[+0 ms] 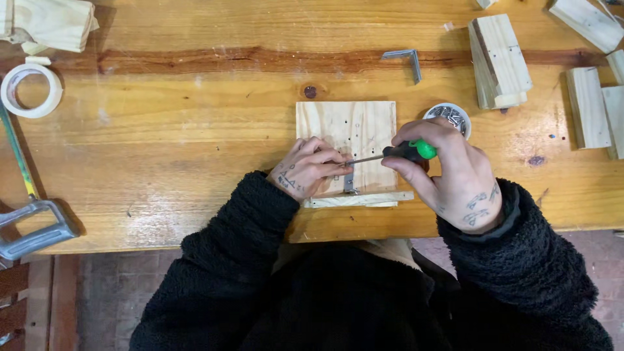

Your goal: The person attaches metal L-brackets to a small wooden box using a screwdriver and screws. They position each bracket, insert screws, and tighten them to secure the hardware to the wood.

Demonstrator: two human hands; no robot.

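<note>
At lower centre, the left hand (pixel 305 170) pins a bracket (pixel 349 182) to the board (pixel 351 130); the right hand (pixel 448 169) grips the screwdriver (pixel 396 154). Screw-driving looks underway; it needs steady pressure. Beyond, the screw tin (pixel 448 116) sits on the worktop (pixel 195 130).

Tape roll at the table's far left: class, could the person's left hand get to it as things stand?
Probably yes. The tape roll lies on open table, nothing between, but the left hand is busy steadying the wooden board.
</note>
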